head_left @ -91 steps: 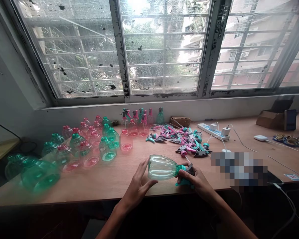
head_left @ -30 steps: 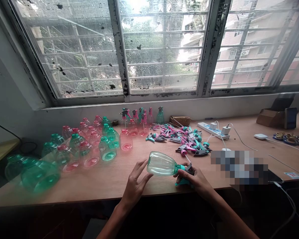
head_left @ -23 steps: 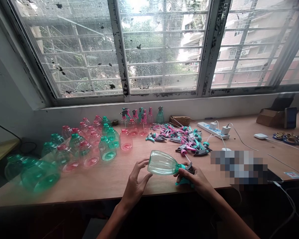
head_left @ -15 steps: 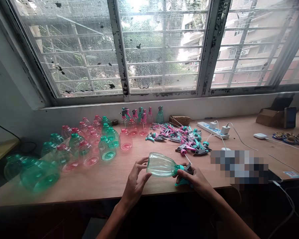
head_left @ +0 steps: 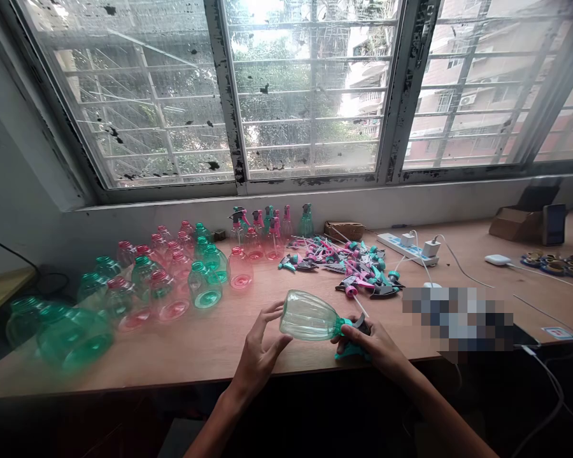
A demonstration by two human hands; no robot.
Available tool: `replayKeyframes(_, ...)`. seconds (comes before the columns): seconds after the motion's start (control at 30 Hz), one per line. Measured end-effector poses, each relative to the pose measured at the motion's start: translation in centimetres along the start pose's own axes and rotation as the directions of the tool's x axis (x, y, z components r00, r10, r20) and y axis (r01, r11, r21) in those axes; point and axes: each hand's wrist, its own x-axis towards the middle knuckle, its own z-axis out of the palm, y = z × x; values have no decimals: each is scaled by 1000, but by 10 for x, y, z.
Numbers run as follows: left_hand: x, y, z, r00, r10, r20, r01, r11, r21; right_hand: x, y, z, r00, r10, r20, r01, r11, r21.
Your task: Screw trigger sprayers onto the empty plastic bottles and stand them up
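Observation:
A clear green spray bottle (head_left: pixel 310 315) lies sideways over the front of the table, its base pointing left. My right hand (head_left: pixel 370 340) is closed around its neck and the teal-and-dark trigger head (head_left: pixel 358 326), which the fingers partly cover. At the base is my left hand (head_left: pixel 262 340), fingers and thumb spread apart around the bottom edge; whether the fingertips touch it is hard to tell. Beyond the bottle lies a heap of loose trigger heads (head_left: pixel 346 261) in pink, teal and dark grey, some with white tubes.
Pink bottles (head_left: pixel 172 296) and green bottles (head_left: pixel 76 337) without heads stand at the left. Several bottles with trigger heads (head_left: pixel 274 238) stand by the wall. A power strip (head_left: pixel 405 249) with cables, a cardboard box (head_left: pixel 513 222) and a phone (head_left: pixel 554 224) are at the right.
The bottle's base has tipped slightly and swung a little toward the left. My left thumb now sits a bit lower, loosened from the base. My right hand keeps its grip.

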Motion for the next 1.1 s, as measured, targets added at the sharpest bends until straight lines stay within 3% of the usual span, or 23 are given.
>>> replayKeyframes(0.23, 0, -4, 0, 1000, 5, 19, -6, 998, 55, 2, -1, 0, 999, 18, -47, -15, 998, 64)
replayKeyframes(0.53, -5, 0, 2, 1000, 2, 25, -4, 994, 110, 0, -7, 3, 999, 25, -19, -27, 996, -80)
replayKeyframes(0.7, -2, 2, 1, 998, 44, 50, -51, 985, 163, 1, -6, 3, 997, 33, -73, -35, 999, -28)
replayKeyframes(1.1, -3, 0, 2, 1000, -6, 11, 6, 1000, 13, 3, -4, 0, 994, 100, -52, -100, 995, 0)
